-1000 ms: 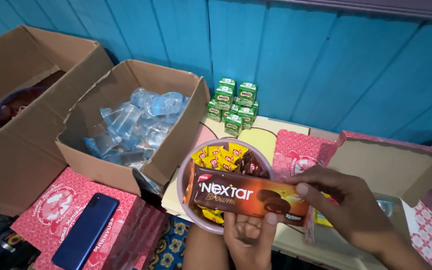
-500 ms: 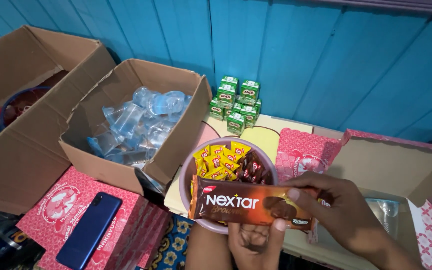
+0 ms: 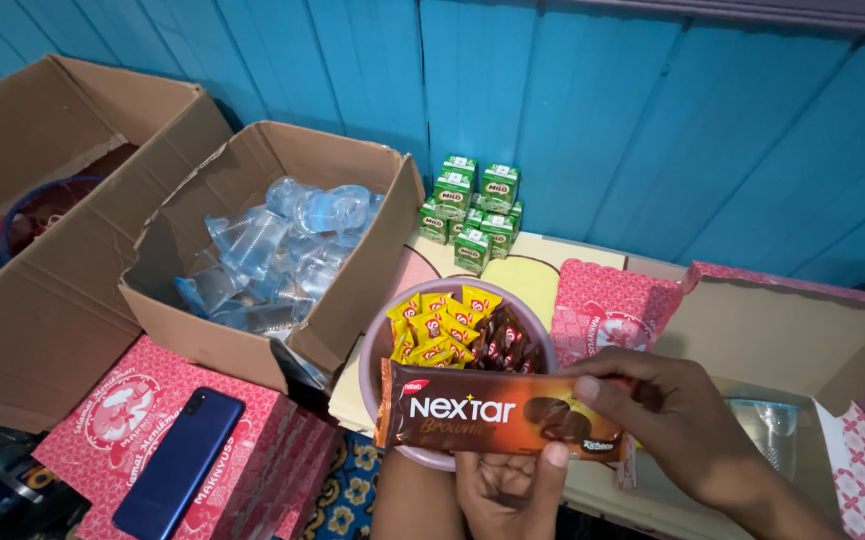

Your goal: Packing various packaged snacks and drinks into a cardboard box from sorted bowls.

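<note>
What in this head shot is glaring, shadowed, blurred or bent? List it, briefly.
Head view: soft even light, no hard glare; the brown biscuit pack is sharp, with a mild sheen; the water cups in the cardboard box glint; the gap beneath that box lies in deep shadow; the blue wall boards splay outward, a wide-lens effect.

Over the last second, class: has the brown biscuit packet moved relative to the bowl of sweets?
Yes. The brown biscuit packet has slid down toward the person, now crossing the near rim of the bowl, so more sweets show; the right hand grips it.
</note>
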